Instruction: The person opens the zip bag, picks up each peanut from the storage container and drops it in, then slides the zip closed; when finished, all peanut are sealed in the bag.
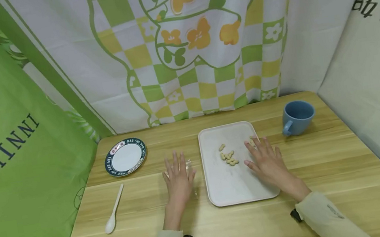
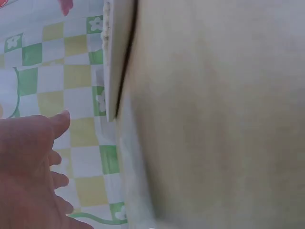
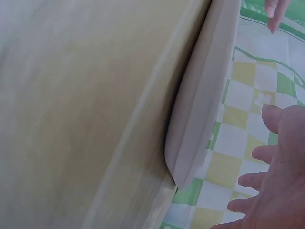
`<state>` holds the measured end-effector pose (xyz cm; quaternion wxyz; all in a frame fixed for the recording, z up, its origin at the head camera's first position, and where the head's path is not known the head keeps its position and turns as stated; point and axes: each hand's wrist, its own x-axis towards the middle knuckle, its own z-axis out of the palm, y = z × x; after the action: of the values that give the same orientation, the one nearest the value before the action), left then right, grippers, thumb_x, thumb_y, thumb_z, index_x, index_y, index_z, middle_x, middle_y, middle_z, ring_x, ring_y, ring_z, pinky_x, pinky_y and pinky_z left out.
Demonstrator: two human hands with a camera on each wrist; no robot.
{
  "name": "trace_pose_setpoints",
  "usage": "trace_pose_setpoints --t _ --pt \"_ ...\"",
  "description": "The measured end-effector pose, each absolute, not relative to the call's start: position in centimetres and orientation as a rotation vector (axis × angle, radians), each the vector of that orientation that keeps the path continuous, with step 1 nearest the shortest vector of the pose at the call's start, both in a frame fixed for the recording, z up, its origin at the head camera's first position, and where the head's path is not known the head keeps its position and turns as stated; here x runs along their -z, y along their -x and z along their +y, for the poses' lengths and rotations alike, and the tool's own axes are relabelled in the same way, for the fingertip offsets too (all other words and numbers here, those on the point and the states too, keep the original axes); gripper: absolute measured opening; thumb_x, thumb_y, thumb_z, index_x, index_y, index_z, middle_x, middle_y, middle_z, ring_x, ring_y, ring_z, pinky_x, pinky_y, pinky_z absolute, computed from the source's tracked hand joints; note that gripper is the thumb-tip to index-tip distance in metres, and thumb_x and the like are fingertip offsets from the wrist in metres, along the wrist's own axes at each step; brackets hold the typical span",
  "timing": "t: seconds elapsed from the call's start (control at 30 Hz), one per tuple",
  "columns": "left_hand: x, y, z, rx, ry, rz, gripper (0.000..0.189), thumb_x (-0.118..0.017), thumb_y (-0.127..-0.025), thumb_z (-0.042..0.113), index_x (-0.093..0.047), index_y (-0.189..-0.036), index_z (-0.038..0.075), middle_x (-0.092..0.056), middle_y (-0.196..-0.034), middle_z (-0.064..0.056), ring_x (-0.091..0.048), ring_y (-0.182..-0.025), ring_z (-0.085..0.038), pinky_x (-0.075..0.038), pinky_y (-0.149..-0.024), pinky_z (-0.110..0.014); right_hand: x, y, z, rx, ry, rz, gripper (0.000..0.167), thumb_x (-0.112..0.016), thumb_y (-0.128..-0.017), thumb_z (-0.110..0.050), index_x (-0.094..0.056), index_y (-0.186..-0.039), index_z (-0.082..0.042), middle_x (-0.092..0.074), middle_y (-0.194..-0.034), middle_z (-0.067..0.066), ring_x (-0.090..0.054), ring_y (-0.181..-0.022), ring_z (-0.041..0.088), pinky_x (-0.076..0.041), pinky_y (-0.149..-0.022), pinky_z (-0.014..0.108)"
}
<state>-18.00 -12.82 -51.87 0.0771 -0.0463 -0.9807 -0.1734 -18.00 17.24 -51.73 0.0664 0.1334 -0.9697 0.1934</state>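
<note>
My left hand (image 1: 179, 183) is spread palm down over a clear plastic bag (image 1: 193, 187), most of which it covers. In the left wrist view that hand (image 2: 28, 164) holds nothing and appears raised off the table. My right hand (image 1: 270, 166), fingers spread, is over the right side of a pale rectangular tray (image 1: 223, 191). The right wrist view shows this hand (image 3: 281, 174) empty, apart from the tray's side (image 3: 205, 95). Several peanuts in shells (image 1: 231, 162) lie in the tray, and a few more are partly hidden beside the right fingertips.
A blue mug (image 1: 298, 118) stands at the back right of the wooden table (image 1: 250, 228). At the back left is a plate with a dark patterned rim (image 1: 109, 165), and a white spoon (image 1: 114, 211) lies nearer. Patterned curtains (image 1: 208, 91) hang behind the table.
</note>
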Motion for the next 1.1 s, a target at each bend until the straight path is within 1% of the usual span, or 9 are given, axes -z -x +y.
trace_pose_setpoints --t 0.1,0.27,0.43,0.6,0.73,0.83,0.93,1.0,1.1 --pt "52.3 17.5 -12.9 0.517 0.104 -2.951 0.072 -0.055 -0.095 0.038 -0.022 -0.153 0.01 -0.007 -0.159 -0.013 0.0 -0.142 -0.046 -0.022 -0.101 -0.072 51.8 17.9 17.1 -0.589 -0.412 -2.923 0.064 -0.054 -0.097 -0.035 -0.031 -0.15 -0.009 -0.014 -0.157 0.022 -0.005 -0.141 0.049 -0.011 -0.102 0.075" --pt "52.9 16.9 -12.9 0.505 0.054 -3.005 0.075 -0.06 -0.092 0.039 -0.03 -0.149 0.001 -0.019 -0.155 -0.023 -0.014 -0.138 -0.053 -0.024 -0.102 -0.069 51.8 17.6 16.9 -0.615 -0.424 -2.921 0.064 -0.055 -0.096 -0.035 -0.032 -0.15 -0.008 -0.015 -0.157 0.021 -0.008 -0.141 0.049 -0.014 -0.1 0.076" --pt "53.3 16.8 -12.9 0.507 0.024 -3.088 0.076 -0.063 -0.091 0.038 -0.033 -0.146 -0.005 -0.027 -0.15 -0.029 -0.021 -0.135 -0.055 -0.026 -0.104 -0.065 51.7 17.4 16.7 -0.629 -0.423 -2.914 0.063 -0.055 -0.096 -0.034 -0.033 -0.149 -0.008 -0.017 -0.156 0.023 -0.008 -0.141 0.049 -0.016 -0.099 0.076" --pt "53.4 16.6 -13.2 0.464 0.107 -3.113 0.058 -0.062 -0.093 0.027 -0.045 -0.138 -0.005 -0.036 -0.145 -0.029 -0.031 -0.131 -0.053 -0.036 -0.1 -0.062 51.5 17.2 16.3 -0.652 -0.437 -2.917 0.06 -0.055 -0.097 -0.032 -0.035 -0.148 -0.006 -0.022 -0.153 0.025 -0.012 -0.139 0.051 -0.018 -0.099 0.076" --pt "53.5 16.3 -13.6 0.367 0.248 -3.045 0.036 -0.06 -0.089 0.002 -0.059 -0.124 -0.001 -0.048 -0.138 -0.023 -0.044 -0.125 -0.048 -0.048 -0.089 -0.056 50.9 16.9 15.8 -0.676 -0.45 -2.922 0.058 -0.055 -0.097 -0.031 -0.039 -0.145 -0.004 -0.025 -0.152 0.026 -0.017 -0.138 0.052 -0.02 -0.1 0.074" --pt "53.5 15.9 -14.1 0.317 0.329 -2.98 0.036 -0.061 -0.082 -0.012 -0.064 -0.116 0.0 -0.057 -0.13 -0.021 -0.055 -0.117 -0.043 -0.052 -0.085 -0.05 50.4 16.7 15.1 -0.713 -0.491 -2.892 0.054 -0.058 -0.096 -0.028 -0.044 -0.141 -0.002 -0.031 -0.149 0.026 -0.022 -0.136 0.051 -0.022 -0.102 0.071" --pt "53.1 15.2 -14.3 0.345 0.363 -2.915 0.034 -0.062 -0.083 -0.011 -0.066 -0.115 0.002 -0.062 -0.123 -0.018 -0.061 -0.11 -0.035 -0.054 -0.083 -0.042 49.8 16.3 14.0 -0.826 -0.56 -2.825 0.045 -0.059 -0.095 -0.024 -0.053 -0.133 0.001 -0.042 -0.142 0.026 -0.034 -0.132 0.047 -0.029 -0.103 0.064" --pt "52.7 14.7 -14.1 0.373 0.403 -2.854 0.034 -0.062 -0.084 -0.009 -0.066 -0.116 0.003 -0.064 -0.121 -0.016 -0.063 -0.107 -0.032 -0.055 -0.081 -0.038 49.4 16.0 13.2 -0.957 -0.581 -2.797 0.038 -0.058 -0.096 -0.023 -0.059 -0.126 0.0 -0.054 -0.132 0.021 -0.046 -0.125 0.041 -0.037 -0.1 0.057" --pt "52.0 14.0 -13.6 0.392 0.52 -2.758 0.038 -0.067 -0.081 -0.007 -0.068 -0.116 0.006 -0.065 -0.12 -0.013 -0.064 -0.106 -0.031 -0.055 -0.079 -0.039 48.9 16.0 11.9 -1.221 -0.571 -2.815 0.035 -0.051 -0.1 -0.028 -0.066 -0.115 -0.001 -0.067 -0.109 0.012 -0.062 -0.103 0.03 -0.05 -0.086 0.045"
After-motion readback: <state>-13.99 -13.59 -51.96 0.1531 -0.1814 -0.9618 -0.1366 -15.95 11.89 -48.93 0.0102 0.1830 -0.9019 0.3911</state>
